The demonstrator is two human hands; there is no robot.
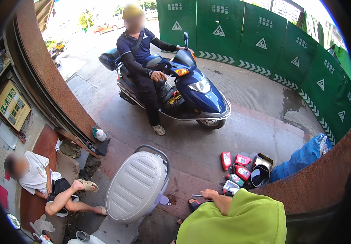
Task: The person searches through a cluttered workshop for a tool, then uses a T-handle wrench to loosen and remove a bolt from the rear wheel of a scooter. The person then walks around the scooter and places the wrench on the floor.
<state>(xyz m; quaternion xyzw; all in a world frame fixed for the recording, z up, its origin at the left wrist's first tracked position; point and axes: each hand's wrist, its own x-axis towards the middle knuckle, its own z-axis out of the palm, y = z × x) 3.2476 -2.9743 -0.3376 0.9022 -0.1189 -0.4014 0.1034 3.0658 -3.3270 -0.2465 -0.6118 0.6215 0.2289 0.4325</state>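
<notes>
From the lower right, my right arm reaches out of a lime-green sleeve (240, 221) toward the left. My right hand (210, 194) is closed round one end of a slim pale stick (197, 195), too small to name. Below it shows a sandalled foot (193, 202) on the ground. Left of the hand, and apart from it, stands a parked scooter with a ribbed grey seat (137, 187) and a dark grab rail (159, 152). My left hand is not in view.
Ahead, a person in a yellow helmet (133, 11) sits astride a blue scooter (200, 87). Another person (41, 175) sits on a brown seat at left. Red oil bottles (242, 172), a black bucket (260, 175) and a blue sack (297, 160) stand at right. Green barrier panels (261, 44) curve behind.
</notes>
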